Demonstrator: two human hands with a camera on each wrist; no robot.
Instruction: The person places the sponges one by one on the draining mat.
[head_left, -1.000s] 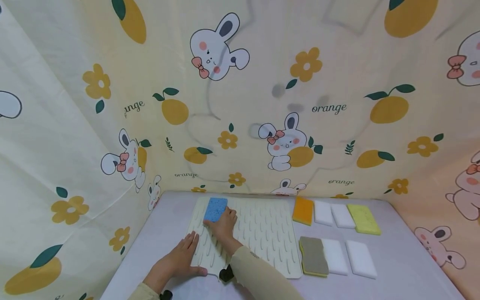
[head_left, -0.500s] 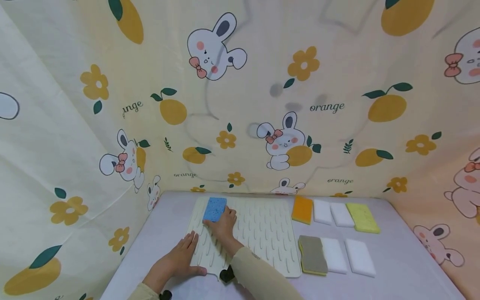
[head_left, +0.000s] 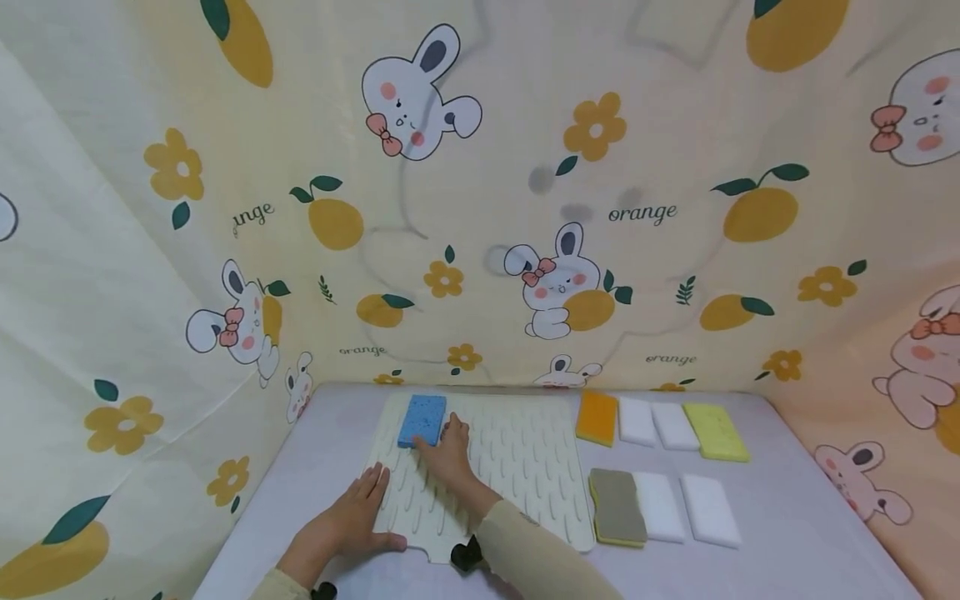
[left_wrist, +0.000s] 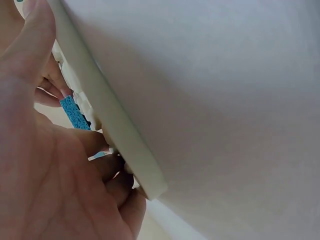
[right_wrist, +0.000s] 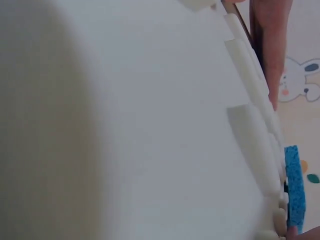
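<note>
Backdrop: cloth (head_left: pixel 487 200) printed with rabbits, oranges and flowers, hung around a table (head_left: pixel 795 517) with a smooth pale covering.

Head view: pale mat (head_left: pixel 525 467), rectangular, surface raised in short elongated ribs. Left hand (head_left: pixel 352 521) rested on its near-left edge, fingers straight and close together, thumb held apart. Right hand (head_left: pixel 447 462) lay over the mat; its thumb touched the near corner of a blue sponge (head_left: pixel 422 421), a flat porous block just ahead of it, while the fingers stood apart from the block. Well to the right of that hand: orange sponge (head_left: pixel 597 418), flat yellow-green sponge (head_left: pixel 717 432), grey-faced sponge (head_left: pixel 618 508) with wavy sides, and four smooth white pads (head_left: pixel 711 510).

Left wrist view: mat's edge showed plain and rounded under the left hand; blue sponge's pitted side visible beyond the fingers.

Right wrist view: ribs filled the foreground; a fingertip met the sponge's lower end.
</note>
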